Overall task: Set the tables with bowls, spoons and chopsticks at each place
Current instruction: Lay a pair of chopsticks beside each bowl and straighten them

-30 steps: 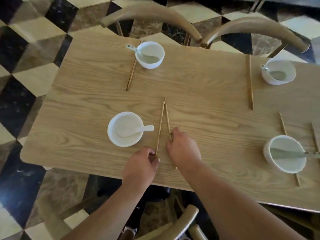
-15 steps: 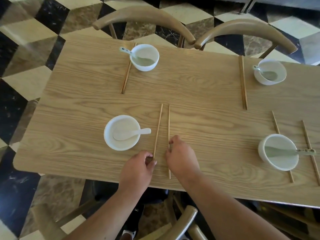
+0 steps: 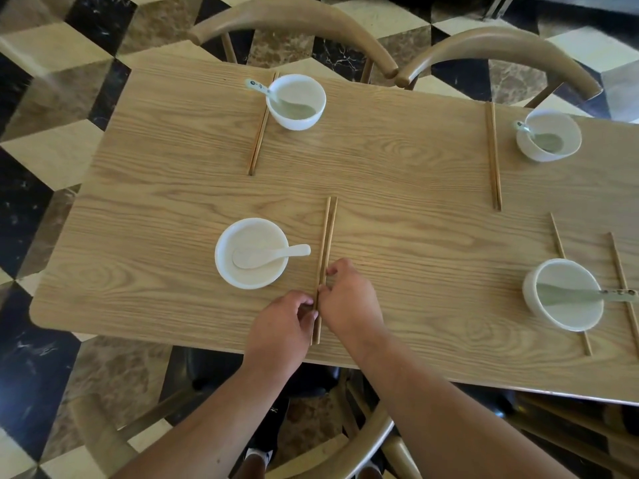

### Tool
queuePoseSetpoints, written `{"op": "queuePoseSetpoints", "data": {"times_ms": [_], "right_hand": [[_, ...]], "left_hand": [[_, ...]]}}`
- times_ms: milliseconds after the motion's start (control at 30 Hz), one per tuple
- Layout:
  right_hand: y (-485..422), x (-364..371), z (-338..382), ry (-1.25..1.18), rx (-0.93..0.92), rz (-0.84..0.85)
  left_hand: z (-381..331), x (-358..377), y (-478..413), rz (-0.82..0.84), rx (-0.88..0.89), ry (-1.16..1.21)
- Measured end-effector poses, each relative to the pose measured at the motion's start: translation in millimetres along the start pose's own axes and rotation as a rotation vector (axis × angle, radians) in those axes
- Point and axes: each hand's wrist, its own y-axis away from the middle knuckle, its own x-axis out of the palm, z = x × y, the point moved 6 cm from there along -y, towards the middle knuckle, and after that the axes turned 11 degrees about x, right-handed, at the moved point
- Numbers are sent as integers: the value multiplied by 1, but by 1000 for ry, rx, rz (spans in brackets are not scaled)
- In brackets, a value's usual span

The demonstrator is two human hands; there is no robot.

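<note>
— Chopsticks (image 3: 326, 243) first: where do they lie?
— On the wooden table (image 3: 397, 209), the near-left pair side by side and almost touching, just right of the white bowl (image 3: 251, 253), whose white spoon (image 3: 273, 254) points its handle toward them.
— And the hands?
— Left hand (image 3: 281, 328) pinches the lower end of the pair from the left with curled fingers; right hand (image 3: 347, 300) presses fingertips against it from the right. Both are closed narrowly on the sticks, nearly touching each other.
— The other places?
— Far-left bowl (image 3: 296, 102) holds a spoon, with chopsticks (image 3: 262, 127) touching its left side. Far-right bowl (image 3: 549, 134) has a spoon too, its chopsticks (image 3: 493, 157) well to its left. Near-right bowl (image 3: 563, 294) carries a spoon, with one loose stick (image 3: 557, 242) partly under it and another (image 3: 620, 271) to its right, spread apart.
— Chairs?
— Two curved wooden chairbacks (image 3: 301, 25) stand at the far edge.
</note>
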Motion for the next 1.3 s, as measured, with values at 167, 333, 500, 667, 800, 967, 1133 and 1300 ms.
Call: {"op": "queuePoseSetpoints", "data": {"times_ms": [167,333,500,667,800,967,1133,1300], "right_hand": [[-7,-20,-8,121,24,-64],[-20,-82,-37,455,-11,-220],[-31,-119,-44,697,-102,-258],[-40,-114,-29,747,-229,-261],[-50,-118,-27,773,-224,-286],[-51,-124,-32,782,-265,-279],[-42,-123,-41,340,-120,-327],[-26,-93,-57,101,107,-227]], "left_hand": [[3,1,1,17,-18,62],[6,3,2,17,-25,106],[7,2,2,2,-21,103],[7,2,2,-8,-41,115],[7,2,2,-11,-46,113],[9,4,1,4,-55,124],[7,3,1,6,-43,105],[7,3,0,4,-35,102]]}}
